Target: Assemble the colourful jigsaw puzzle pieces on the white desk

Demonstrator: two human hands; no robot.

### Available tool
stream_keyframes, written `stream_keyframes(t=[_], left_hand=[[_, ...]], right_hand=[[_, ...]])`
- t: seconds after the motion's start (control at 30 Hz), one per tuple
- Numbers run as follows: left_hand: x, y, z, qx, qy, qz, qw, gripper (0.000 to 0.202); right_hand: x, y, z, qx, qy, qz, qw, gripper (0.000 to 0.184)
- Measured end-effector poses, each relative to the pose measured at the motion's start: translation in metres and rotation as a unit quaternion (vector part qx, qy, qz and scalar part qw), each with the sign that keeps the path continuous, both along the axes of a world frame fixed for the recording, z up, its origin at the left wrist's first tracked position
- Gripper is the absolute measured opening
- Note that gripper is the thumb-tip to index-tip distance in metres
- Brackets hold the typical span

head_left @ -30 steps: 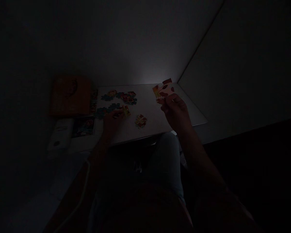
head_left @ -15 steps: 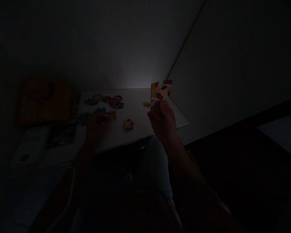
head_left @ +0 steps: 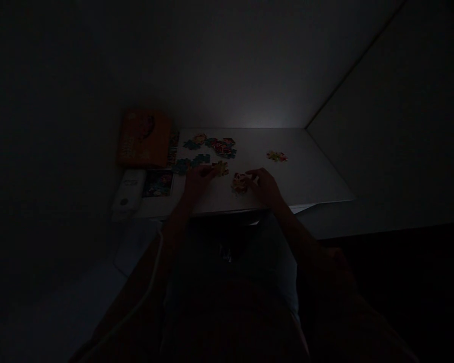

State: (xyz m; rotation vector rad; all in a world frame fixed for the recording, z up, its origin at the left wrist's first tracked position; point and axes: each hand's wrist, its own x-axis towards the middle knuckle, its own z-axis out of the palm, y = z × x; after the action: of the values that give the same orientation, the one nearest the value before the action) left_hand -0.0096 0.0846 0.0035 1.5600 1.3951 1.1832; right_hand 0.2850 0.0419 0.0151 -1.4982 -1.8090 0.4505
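The scene is very dark. On a white table my left hand pinches a small yellow puzzle piece at its fingertips, just right of a blue joined strip. My right hand rests on the table with its fingers curled round a little yellow and red cluster of pieces. A larger joined patch of red and blue pieces lies behind both hands.
A lone small cluster lies farther right on the table. An orange box stands at the back left, with a picture card and a white device in front of it. Walls close in behind and to the right.
My right hand has dropped from the air to the table and the spotted card it held up is out of view. The left hand has stayed at its piece. The view has swung.
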Motion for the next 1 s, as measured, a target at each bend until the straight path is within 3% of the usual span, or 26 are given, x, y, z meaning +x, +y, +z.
stream_keyframes(t=[0.17,0.3,0.43,0.57,0.67,0.73,0.83,1.0], left_hand=[[0.002,-0.003,0.006,-0.021,-0.017,-0.012,1.000,0.048],[0.003,-0.004,0.010,-0.020,-0.022,-0.011,0.999,0.046],[0.001,-0.002,0.010,-0.014,-0.029,-0.026,0.999,0.041],[-0.003,0.002,0.006,0.033,0.004,-0.031,0.999,0.046],[-0.005,0.004,0.002,0.038,-0.004,-0.023,0.999,0.048],[-0.006,0.005,0.001,0.043,-0.003,-0.021,0.999,0.046],[-0.008,0.004,0.002,0.062,0.010,-0.024,0.998,0.043],[-0.005,0.004,0.004,0.035,-0.022,-0.018,0.999,0.042]], right_hand=[[-0.035,0.015,0.010,-0.033,0.078,0.071,0.994,0.035],[-0.044,0.022,0.014,-0.077,0.128,0.070,0.986,0.037],[-0.028,0.023,0.028,-0.046,0.200,0.029,0.978,0.043],[-0.005,0.015,0.063,0.057,0.287,-0.007,0.956,0.043],[0.008,0.004,0.089,0.089,0.313,-0.015,0.946,0.045],[0.016,0.001,0.098,0.096,0.310,-0.027,0.945,0.049],[0.035,0.010,0.092,0.094,0.291,-0.060,0.950,0.053],[0.083,0.043,0.053,0.034,0.229,-0.130,0.964,0.052]])
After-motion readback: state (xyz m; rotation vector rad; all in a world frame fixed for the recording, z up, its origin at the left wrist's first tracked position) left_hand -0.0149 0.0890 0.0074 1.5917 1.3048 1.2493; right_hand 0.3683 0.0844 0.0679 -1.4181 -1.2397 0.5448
